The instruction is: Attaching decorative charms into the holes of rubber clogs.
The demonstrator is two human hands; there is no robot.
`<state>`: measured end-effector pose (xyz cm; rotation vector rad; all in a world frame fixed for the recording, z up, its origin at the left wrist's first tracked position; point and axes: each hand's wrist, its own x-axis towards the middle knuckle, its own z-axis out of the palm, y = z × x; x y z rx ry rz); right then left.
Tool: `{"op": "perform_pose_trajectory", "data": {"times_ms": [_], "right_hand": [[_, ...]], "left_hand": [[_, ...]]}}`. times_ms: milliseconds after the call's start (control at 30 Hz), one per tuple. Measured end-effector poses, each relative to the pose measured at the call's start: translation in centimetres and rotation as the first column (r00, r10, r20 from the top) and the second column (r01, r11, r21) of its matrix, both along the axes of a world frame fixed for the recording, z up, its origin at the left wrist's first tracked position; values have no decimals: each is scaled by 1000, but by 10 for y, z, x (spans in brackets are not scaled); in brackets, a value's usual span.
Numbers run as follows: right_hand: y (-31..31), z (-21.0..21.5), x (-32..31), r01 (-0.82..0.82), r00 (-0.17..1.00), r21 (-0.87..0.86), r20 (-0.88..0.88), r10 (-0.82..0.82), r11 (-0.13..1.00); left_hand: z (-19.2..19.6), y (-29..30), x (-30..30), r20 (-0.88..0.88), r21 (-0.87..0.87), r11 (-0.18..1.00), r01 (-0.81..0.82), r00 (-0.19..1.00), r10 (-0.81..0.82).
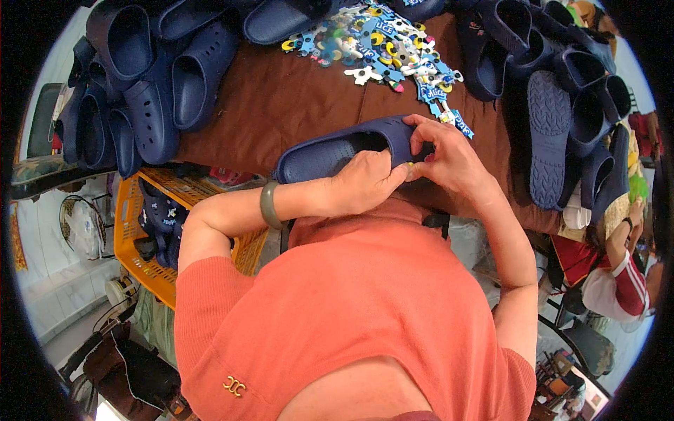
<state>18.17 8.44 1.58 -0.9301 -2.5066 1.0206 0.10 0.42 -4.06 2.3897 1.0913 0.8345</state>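
The left hand (pixel 361 184) and right hand (pixel 449 156) each have their grip on a smooth navy clog (pixel 328 149) with a rounded heel (pixel 283 170) and dotted insole (pixel 341 156).

Brown cloth (pixel 263 91) under navy clogs (pixel 154 126), colorful charms (pixel 386 52)

Brt, even lt; ctr fairly sharp; strong fisheye bend, blk corners.
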Motion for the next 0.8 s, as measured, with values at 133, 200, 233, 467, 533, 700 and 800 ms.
{"op": "perform_pose_trajectory", "data": {"times_ms": [133,200,233,467,533,700,800], "right_hand": [[-14,3,9,45,999,47,-19,-44,998],[-21,-4,16,59,998,132,-29,-56,989],[-24,-9,18,56,997,208,-60,-44,977],[-39,-5,20,-98,991,743,13,132,662],[-46,-2,19,-129,992,786,95,89,604],[-46,0,22,-197,980,773,158,118,603],[-48,1,23,-203,979,761,159,127,616]], "left_hand": [[12,5,2,383,-591,805,47,895,229],[10,6,1,395,-620,780,88,894,213],[8,5,1,446,-623,773,118,866,227],[14,5,-1,541,-652,725,220,805,242],[13,5,-1,542,-628,750,208,809,229],[7,4,2,590,-552,815,175,773,234],[5,4,3,590,-550,819,163,770,243]]}}
